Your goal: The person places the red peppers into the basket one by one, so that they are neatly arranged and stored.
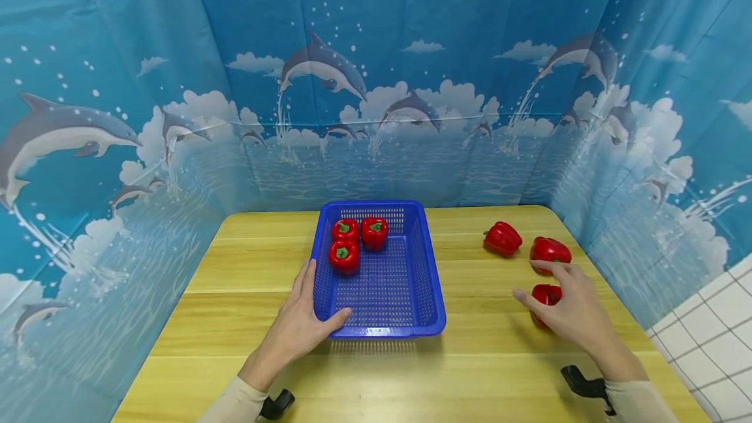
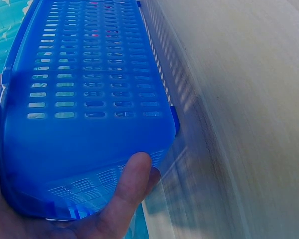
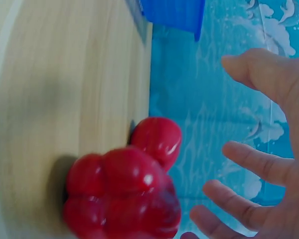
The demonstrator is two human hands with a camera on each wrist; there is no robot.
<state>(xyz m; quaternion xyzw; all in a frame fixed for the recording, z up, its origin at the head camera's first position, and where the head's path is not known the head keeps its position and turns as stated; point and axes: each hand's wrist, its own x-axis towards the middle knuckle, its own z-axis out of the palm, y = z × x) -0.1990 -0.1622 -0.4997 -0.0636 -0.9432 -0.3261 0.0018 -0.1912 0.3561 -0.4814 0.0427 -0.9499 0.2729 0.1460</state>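
Steadying the near-left corner of a blue plastic basket (image 1: pixel 436 279) is my left hand (image 1: pixel 299 322), its fingers along the left side and its thumb across the front rim. In the left wrist view the thumb (image 2: pixel 132 181) lies against the basket's wall (image 2: pixel 84 142). Three red bell peppers (image 1: pixel 343 256) stand stem up at the basket's far left. On the right, my right hand (image 1: pixel 572 305) is spread just above a red bell pepper (image 1: pixel 546 294), holding nothing. The right wrist view shows that pepper (image 3: pixel 119 194) apart from the parted fingers (image 3: pixel 259 164).
Two more red bell peppers lie on the wooden table (image 1: pixel 476 371): one (image 1: pixel 550 250) beyond my right fingertips, another (image 1: pixel 502 239) farther left. A blue dolphin-print curtain (image 1: pixel 376 168) hangs along the back and both sides. White tiles (image 1: pixel 713 325) show at the right.
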